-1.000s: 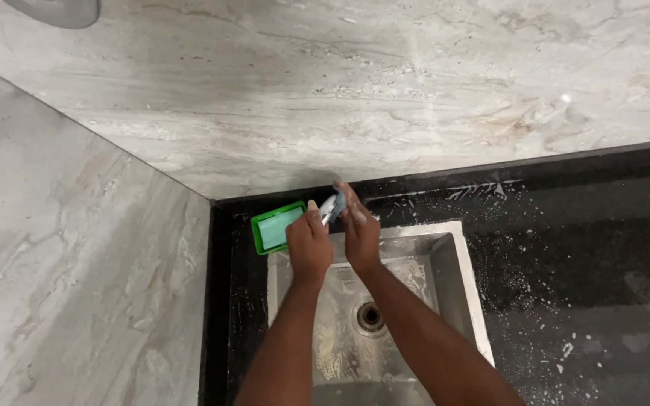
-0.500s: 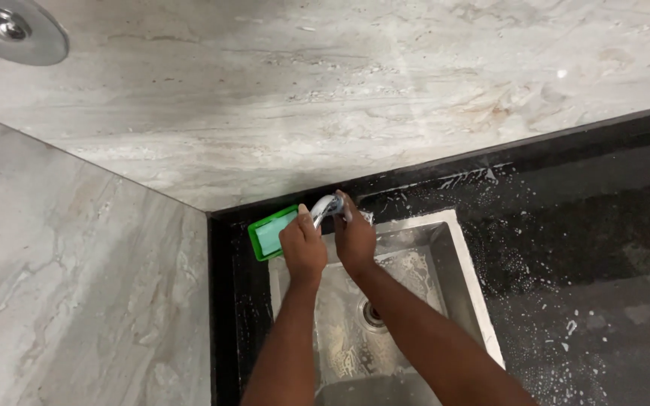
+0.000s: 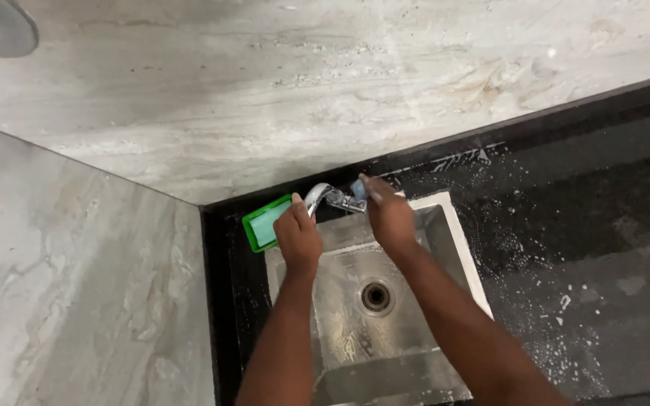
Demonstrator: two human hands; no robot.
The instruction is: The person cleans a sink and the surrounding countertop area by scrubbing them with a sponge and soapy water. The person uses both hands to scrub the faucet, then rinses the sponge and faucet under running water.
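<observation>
Even, fairly bright light, soft shadows in the sink [image 3: 430, 225], hands perhaps slightly blurred.

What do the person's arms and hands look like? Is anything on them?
Both arms are bare as far as the picture shows: no sleeves, gloves, watch or bracelet. The left hand and right hand show no rings that I can make out. The fingers look wet and shiny.

both hands, left hand [image 3: 298, 239] and right hand [image 3: 387, 218], grip the chrome tap [image 3: 330, 198] above the steel sink [image 3: 355, 331].
</observation>
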